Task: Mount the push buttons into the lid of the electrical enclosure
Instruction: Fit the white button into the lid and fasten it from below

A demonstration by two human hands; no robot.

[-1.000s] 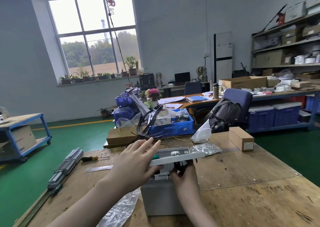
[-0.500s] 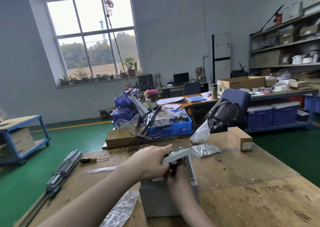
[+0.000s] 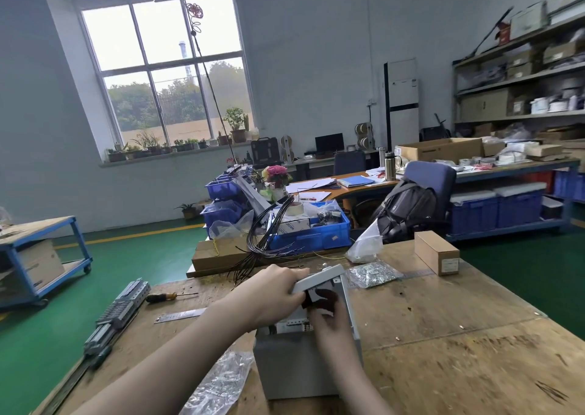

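Observation:
A grey electrical enclosure stands on the wooden workbench in front of me. Its grey lid is tilted up above the box opening. My left hand grips the lid's near-left edge, fingers curled over it. My right hand reaches under the lid and its fingers close on a dark push button part at the lid's underside. How the button sits in the lid is hidden.
A bag of small metal parts, a white plastic bag and a small cardboard box lie behind the enclosure. A screwdriver, steel ruler and DIN rail parts lie left. Clear plastic wrap is near left.
The lid went from nearly level to tilted up on its right. My left hand went from flat on the lid to gripping its edge. My right hand stayed under the lid.

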